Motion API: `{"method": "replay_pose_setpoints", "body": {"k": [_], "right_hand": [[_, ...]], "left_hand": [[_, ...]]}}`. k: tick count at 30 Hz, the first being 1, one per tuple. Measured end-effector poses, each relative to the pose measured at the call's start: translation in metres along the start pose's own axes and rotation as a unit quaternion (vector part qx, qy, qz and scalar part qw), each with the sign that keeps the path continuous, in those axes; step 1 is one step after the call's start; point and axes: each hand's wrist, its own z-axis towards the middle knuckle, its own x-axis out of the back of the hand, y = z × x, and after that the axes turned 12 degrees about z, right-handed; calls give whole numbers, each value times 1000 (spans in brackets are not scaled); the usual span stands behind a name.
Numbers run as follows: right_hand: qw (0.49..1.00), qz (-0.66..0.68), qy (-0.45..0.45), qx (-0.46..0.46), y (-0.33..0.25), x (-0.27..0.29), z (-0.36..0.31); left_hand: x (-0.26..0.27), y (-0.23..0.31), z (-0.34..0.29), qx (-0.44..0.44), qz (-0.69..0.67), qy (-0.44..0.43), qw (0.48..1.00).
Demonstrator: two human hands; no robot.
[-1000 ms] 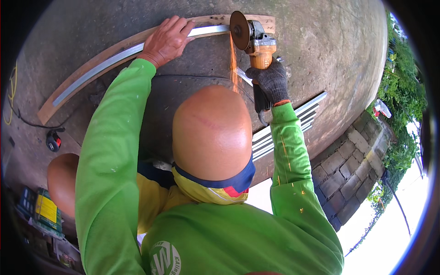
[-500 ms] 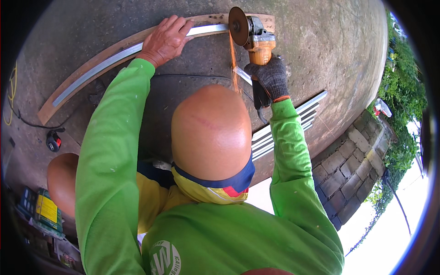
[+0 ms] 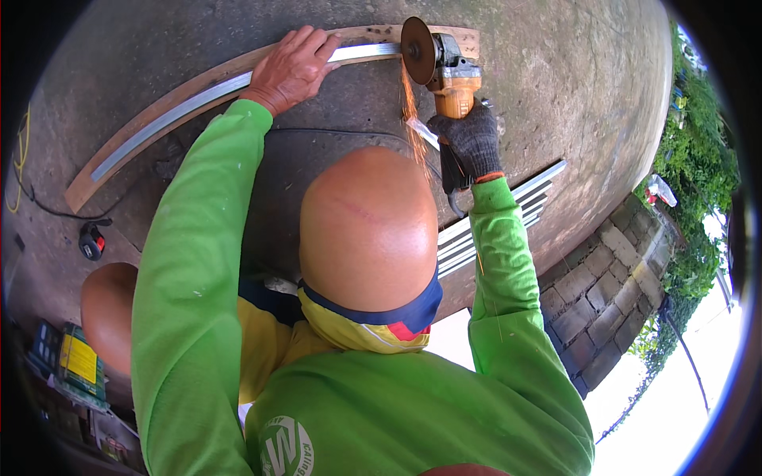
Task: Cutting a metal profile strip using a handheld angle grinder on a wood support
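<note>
My bare left hand [image 3: 294,73] presses down on a long silver metal bar [image 3: 175,113], its fingers closed over the bar's far side. The bar lies along a wooden plank [image 3: 190,85] on the ground. In a dark knitted glove, my right hand [image 3: 471,143] grips an orange and grey angle grinder [image 3: 456,94]. Its brown disc [image 3: 418,51] stands upright against the bar's right part, and orange sparks [image 3: 410,111] stream from there back toward me. A short pale metal piece [image 3: 422,132] lies beside the gloved hand.
Several metal bars [image 3: 536,190] lie side by side at right, near a stack of grey blocks [image 3: 599,293]. A black cord [image 3: 333,132] crosses the concrete. At left are a tape measure [image 3: 92,242], yellow cord [image 3: 21,159] and a yellow-labelled green box [image 3: 81,361]. My knees are bent below.
The grinder and my right hand have shifted slightly to the right and toward me. My left hand has shifted slightly right along with the picture; sparks still fly.
</note>
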Motion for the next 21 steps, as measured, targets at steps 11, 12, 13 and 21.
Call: {"method": "replay_pose_setpoints", "body": {"k": [11,12,13,21], "right_hand": [[998,42,38,41,-11,-2,-14],[999,30,32,16,-11,-2,-14],[999,18,26,-9,-12,-3,-14],[1000,-9,20,-5,-17,-2,-12]], "left_hand": [[1,-1,1,-6,13,15,1000],[0,0,0,-4,12,5,1000],[-1,0,-1,-3,10,-4,1000],[-1,0,0,0,2,-15,1000]]}}
